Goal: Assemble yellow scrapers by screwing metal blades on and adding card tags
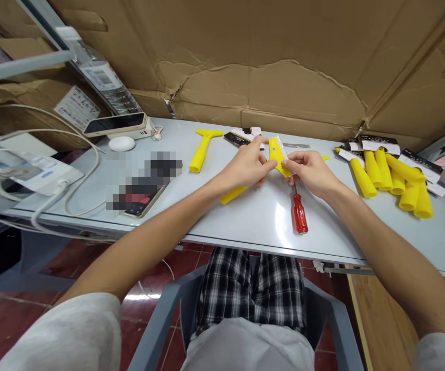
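Between both hands is a yellow scraper (276, 154) with a pale blade strip along its right edge and small screws in its face. My left hand (247, 164) is closed on the scraper's left side, thumb on its face. My right hand (310, 171) pinches the lower right corner by the blade. Below the right hand, a screwdriver (300, 215) with a clear red handle lies on the table, its tip hidden near the fingers. A yellow handle (233, 195) shows under my left wrist; whether it joins the held scraper is hidden.
Left of my hands lies another yellow scraper (204, 149). Several yellow handles (394, 175) with black-and-white cards are grouped at right. A thin metal strip (295, 146) and a packaging card (241, 136) lie behind. Phone (147, 198), cables and a water bottle (102, 77) are at left.
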